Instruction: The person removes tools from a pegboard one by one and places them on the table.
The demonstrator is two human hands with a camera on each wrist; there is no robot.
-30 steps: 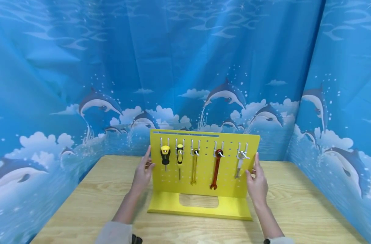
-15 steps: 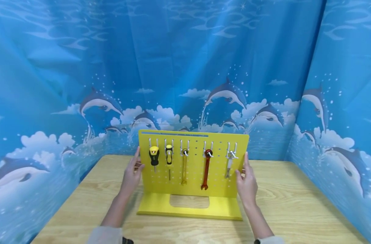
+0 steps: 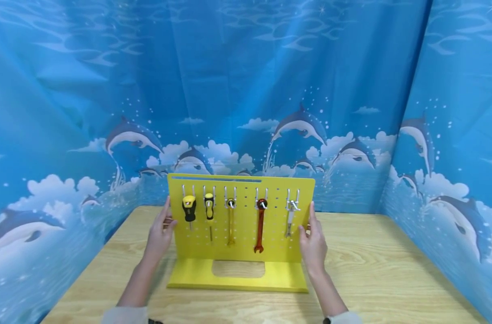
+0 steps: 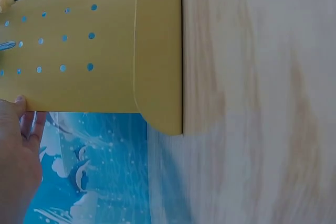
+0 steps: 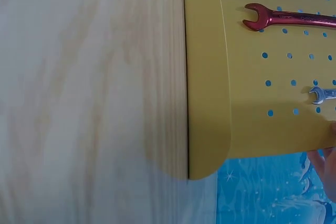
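A yellow pegboard stand (image 3: 246, 245) stands upright on the table, one hand at each side. My left hand (image 3: 158, 236) grips its left edge, thumb in front and fingers behind. At the opposite edge, my right hand (image 3: 314, 245) holds it in the same way. Tools hang from the board's metal hooks: a thick yellow-and-black screwdriver (image 3: 189, 209), a slimmer screwdriver (image 3: 209, 208), a gold wrench (image 3: 231, 227), a red wrench (image 3: 260, 229) and a small silver wrench (image 3: 289, 221). In the right wrist view, the red wrench's open end (image 5: 257, 17) shows clearly.
The light wood table (image 3: 375, 256) extends on both sides of the stand and in front of it. A blue curtain (image 3: 230, 90) with printed dolphins hangs behind and along the sides. The stand's base has a cutout (image 3: 239, 268) that shows the wood beneath.
Both hands have shifted the pegboard stand steadily to the left across the table, keeping their grip on its side edges. The tools have stayed on their hooks.
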